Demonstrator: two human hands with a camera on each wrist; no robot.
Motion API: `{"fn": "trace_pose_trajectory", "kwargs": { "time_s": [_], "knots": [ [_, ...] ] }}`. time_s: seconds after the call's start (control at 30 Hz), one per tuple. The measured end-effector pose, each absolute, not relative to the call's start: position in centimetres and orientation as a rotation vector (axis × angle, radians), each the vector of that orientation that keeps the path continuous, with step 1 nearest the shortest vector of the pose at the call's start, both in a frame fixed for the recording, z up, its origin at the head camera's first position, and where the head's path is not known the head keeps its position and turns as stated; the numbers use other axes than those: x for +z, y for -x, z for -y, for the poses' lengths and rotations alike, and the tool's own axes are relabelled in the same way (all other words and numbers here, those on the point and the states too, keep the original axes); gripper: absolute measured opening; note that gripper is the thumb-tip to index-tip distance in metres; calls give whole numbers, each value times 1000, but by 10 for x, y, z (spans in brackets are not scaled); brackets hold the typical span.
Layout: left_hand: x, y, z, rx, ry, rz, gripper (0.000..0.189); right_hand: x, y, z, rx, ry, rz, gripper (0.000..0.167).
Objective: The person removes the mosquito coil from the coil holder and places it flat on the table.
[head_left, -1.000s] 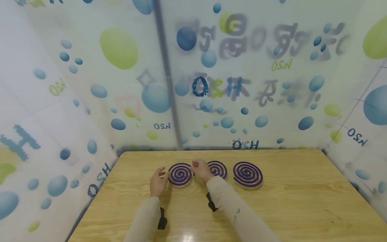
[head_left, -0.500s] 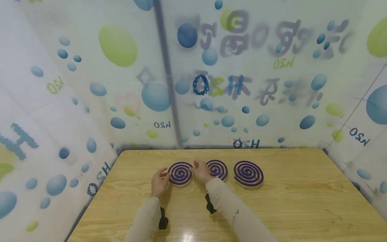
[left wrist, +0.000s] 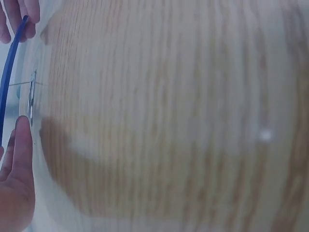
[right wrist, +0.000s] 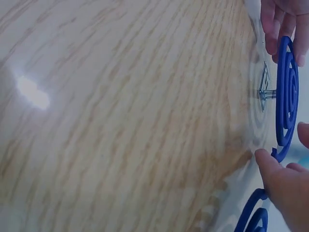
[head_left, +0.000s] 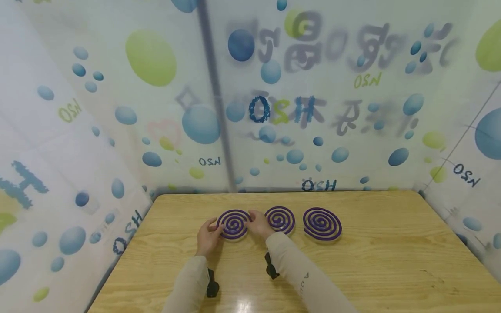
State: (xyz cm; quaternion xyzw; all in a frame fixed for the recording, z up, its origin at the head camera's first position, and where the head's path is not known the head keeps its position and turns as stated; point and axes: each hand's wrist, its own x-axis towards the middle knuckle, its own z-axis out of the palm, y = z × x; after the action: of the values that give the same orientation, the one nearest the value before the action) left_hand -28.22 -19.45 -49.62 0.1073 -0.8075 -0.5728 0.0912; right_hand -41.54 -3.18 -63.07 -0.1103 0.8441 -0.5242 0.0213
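A purple mosquito coil [head_left: 233,224] lies level on a thin metal stand [right wrist: 263,92], just above the table, and looks blue in the wrist views. At its left rim my left hand [head_left: 208,238] pinches the outer ring between thumb and fingers. My right hand [head_left: 258,225] holds the opposite rim the same way, its thumb by the coil's outer end in the right wrist view. To the right stands a second purple coil [head_left: 280,220], partly behind my right hand. Farther right is a third one [head_left: 322,224], apart from both hands.
The wooden table [head_left: 375,265] stretches to the right and toward me. A pale curtain [head_left: 344,130] printed with bubbles and letters hangs behind its far edge and along both sides. Black wrist cameras [head_left: 212,284] hang at both sleeves.
Both hands have drawn in slightly toward the left coil. Their thumbs and fingers have closed on its rim from either side. The coils stay in place.
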Motion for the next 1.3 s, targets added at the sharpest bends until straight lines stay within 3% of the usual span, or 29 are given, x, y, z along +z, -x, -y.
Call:
{"fn": "trace_pose_trajectory", "kwargs": {
  "time_s": [0.13,0.27,0.4,0.97,1.3],
  "knots": [
    [-496,281,194,-1749,-321,2394,45,-594,388,30,-1622,369,-2636,58],
    [-497,282,193,-1789,-331,2397,47,-523,340,28,-1662,264,-2550,56],
    [-499,283,193,-1809,-327,2384,48,-492,318,30,-1659,195,-2529,51],
    [-499,282,199,-1843,-318,2383,48,-484,307,38,-1616,119,-2536,50],
    [-499,282,201,-1846,-290,2401,48,-491,307,39,-1702,128,-2535,40]
  ]
}}
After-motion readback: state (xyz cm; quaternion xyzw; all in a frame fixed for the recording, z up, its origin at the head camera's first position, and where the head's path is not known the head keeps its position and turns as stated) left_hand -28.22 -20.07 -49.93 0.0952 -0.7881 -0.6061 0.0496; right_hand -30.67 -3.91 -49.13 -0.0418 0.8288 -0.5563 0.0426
